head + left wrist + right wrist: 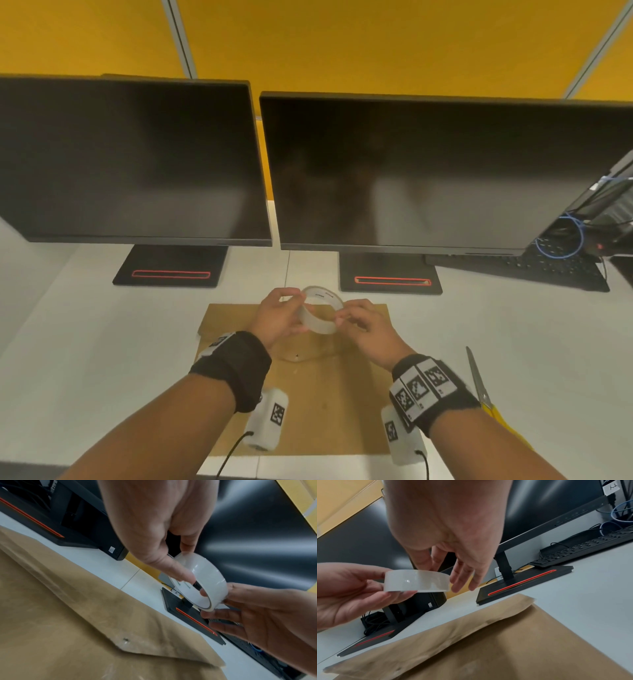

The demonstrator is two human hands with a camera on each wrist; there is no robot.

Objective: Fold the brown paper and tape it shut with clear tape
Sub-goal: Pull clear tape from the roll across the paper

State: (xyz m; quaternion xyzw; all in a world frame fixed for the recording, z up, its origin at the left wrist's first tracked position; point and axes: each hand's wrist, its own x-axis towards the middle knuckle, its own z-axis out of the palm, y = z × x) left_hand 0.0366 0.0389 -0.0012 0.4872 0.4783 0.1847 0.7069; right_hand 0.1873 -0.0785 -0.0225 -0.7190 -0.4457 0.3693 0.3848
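Note:
The brown paper [325,404] lies flat on the white desk [102,342], its pointed flap [154,635] folded down towards me. Above its far edge both hands hold a roll of clear tape [320,327]. My left hand [294,308] grips the roll's left side, thumb on the inner wall and fingers behind it, as the left wrist view shows on the roll [205,572]. My right hand [344,317] pinches the right wall of the roll [416,580] between a fingertip inside and fingers outside. I see no strip pulled free.
Scissors [479,383] with yellow handles lie on the desk right of the paper, beside my right wrist. Two dark monitors [137,161] [428,171] stand behind, their bases [390,274] just beyond the paper. A black keyboard [548,270] and cables sit far right.

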